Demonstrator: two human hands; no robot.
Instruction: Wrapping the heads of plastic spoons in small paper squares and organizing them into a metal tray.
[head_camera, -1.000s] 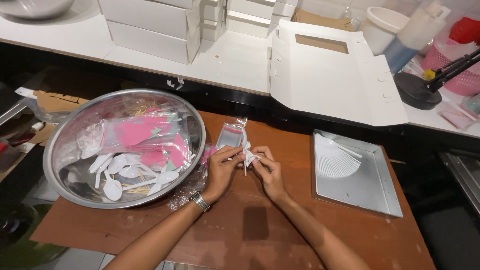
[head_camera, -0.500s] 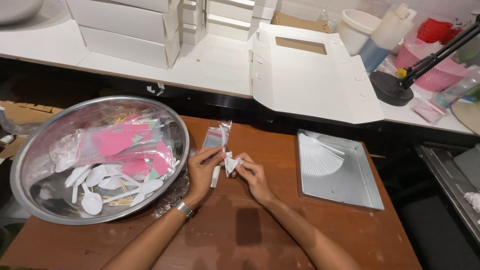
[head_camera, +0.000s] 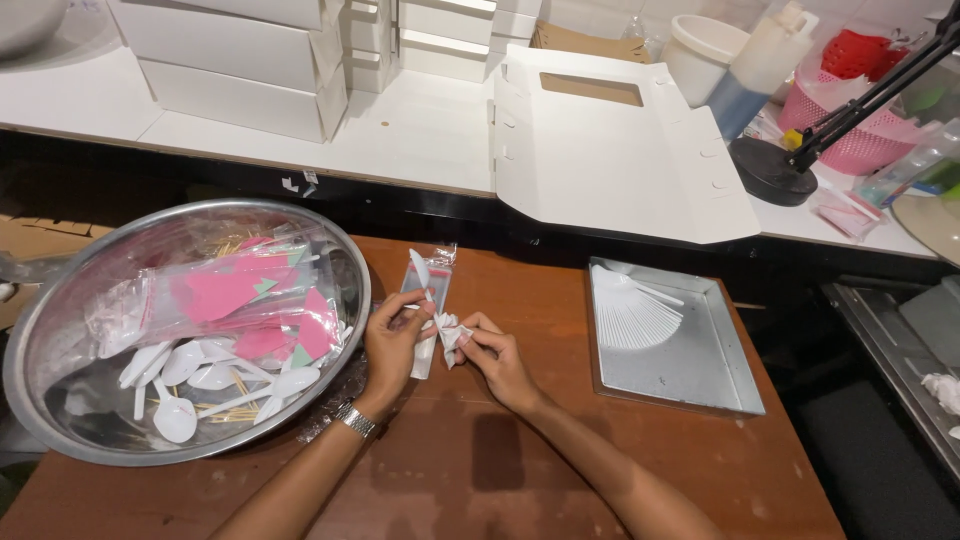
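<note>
Head view: both hands meet over the brown wooden counter (head_camera: 560, 470), just right of the large round steel bowl (head_camera: 60, 400). Left hand (head_camera: 395, 340), wearing a metal wristwatch (head_camera: 355, 420), has its grip closed on a narrow clear plastic sleeve (head_camera: 428, 300) containing a white plastic spoon (head_camera: 420, 270); the sleeve's far end lies on the counter. Right hand (head_camera: 495, 360) has its grip pinched on a small folded white napkin (head_camera: 447, 330), held against the sleeve. Loose white spoons and pink packets lie in the bowl. A shallow rectangular steel tray (head_camera: 700, 370) holding fanned white sticks sits well to the right.
</note>
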